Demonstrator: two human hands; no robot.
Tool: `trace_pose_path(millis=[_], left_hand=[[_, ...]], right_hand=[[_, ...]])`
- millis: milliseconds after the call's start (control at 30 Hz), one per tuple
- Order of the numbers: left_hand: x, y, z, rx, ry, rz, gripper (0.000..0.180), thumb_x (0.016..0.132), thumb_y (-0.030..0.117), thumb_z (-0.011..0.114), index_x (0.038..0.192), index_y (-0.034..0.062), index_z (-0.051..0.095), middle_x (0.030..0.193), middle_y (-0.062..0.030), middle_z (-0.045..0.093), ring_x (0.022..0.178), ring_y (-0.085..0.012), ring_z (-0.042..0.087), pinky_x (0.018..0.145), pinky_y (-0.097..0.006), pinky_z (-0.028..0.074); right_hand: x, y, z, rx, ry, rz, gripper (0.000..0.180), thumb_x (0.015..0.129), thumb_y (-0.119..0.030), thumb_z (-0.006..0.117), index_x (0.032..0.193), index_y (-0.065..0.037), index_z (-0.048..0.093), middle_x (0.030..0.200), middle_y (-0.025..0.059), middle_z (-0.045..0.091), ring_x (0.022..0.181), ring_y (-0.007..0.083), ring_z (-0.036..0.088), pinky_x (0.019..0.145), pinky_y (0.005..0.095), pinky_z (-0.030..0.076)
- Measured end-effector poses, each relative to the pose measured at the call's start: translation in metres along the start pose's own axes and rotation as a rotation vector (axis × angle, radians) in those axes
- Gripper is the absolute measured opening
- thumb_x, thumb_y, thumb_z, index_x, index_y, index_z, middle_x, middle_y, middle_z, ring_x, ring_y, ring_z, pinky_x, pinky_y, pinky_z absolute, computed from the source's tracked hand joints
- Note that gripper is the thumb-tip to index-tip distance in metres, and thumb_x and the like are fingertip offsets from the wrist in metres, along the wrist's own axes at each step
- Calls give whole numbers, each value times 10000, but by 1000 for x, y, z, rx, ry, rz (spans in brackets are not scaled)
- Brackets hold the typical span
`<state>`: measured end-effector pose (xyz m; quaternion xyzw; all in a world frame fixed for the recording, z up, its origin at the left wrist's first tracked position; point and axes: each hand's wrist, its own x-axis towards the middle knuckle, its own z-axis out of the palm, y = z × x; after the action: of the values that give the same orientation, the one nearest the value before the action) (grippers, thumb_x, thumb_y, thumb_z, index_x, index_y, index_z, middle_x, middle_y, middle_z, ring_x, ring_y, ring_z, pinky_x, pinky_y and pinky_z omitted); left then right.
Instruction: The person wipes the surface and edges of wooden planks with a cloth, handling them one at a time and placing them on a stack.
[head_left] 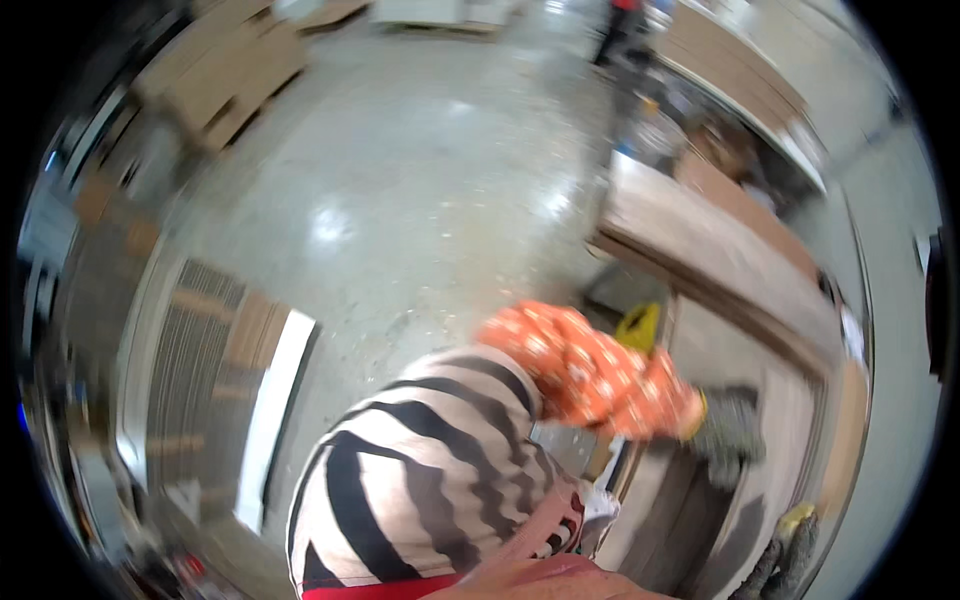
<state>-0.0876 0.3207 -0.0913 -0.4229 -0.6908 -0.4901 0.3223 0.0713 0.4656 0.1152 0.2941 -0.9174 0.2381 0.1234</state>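
My left arm, in a black-and-white striped sleeve with an orange patterned sleeve cover (600,375), reaches across to the right. At its end my left hand (730,432), in a grey knit glove with a yellow cuff, is over brown cardboard (672,515). Its fingers look spread, though motion blurs them; whether they touch the cardboard I cannot tell. Low at the right, part of my right hand (785,560) shows in a dark grey glove with a yellow patch. Its visible fingers are stretched and apart, close to the cardboard's right edge. The rest of that hand is out of the picture.
A long brown cardboard stack (725,260) lies beyond my left hand, near a yellow object (640,327). Flattened cardboard (195,370) stands at left beside a white panel (275,420). More cardboard (225,70) is piled far left. Another person (615,30) shows at the far edge.
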Motion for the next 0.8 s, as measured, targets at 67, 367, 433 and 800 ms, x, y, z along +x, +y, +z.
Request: trace_pose_path(millis=[67, 367, 433, 800], left_hand=[[6, -38, 13, 236, -60, 96, 381, 795, 415, 649, 893, 48, 658, 687, -175, 621, 656, -331, 630, 568, -453, 482], [7, 7, 12, -428, -187, -761, 157, 738, 140, 631, 630, 27, 644, 611, -151, 622, 583, -287, 642, 480, -402, 468], [-1, 24, 11, -554, -77, -638, 181, 775, 127, 597, 632, 20, 623, 614, -166, 626, 561, -306, 648, 458, -415, 478], [-19, 110, -42, -1162, -53, -906, 184, 876, 135, 486, 819, -7, 588, 681, -212, 657, 550, -319, 668, 411, -422, 511]], right_hand=[[74, 24, 35, 100, -131, -180, 406, 932, 16, 517, 1328, 55, 435, 1271, 173, 556, 1153, 224, 542, 1060, 327, 362], [148, 118, 100, 370, -146, 197, 412, 926, -135, 578, 1304, 15, 511, 1294, 155, 553, 1183, 243, 523, 1003, 340, 413], [150, 166, 90, 416, -118, 149, 423, 906, -83, 580, 1307, 26, 497, 1280, 159, 550, 1160, 239, 533, 986, 338, 425], [131, 135, 84, 27, -56, 369, 397, 904, -26, 550, 1300, -16, 523, 1226, 122, 598, 1120, 204, 552, 937, 297, 442]])
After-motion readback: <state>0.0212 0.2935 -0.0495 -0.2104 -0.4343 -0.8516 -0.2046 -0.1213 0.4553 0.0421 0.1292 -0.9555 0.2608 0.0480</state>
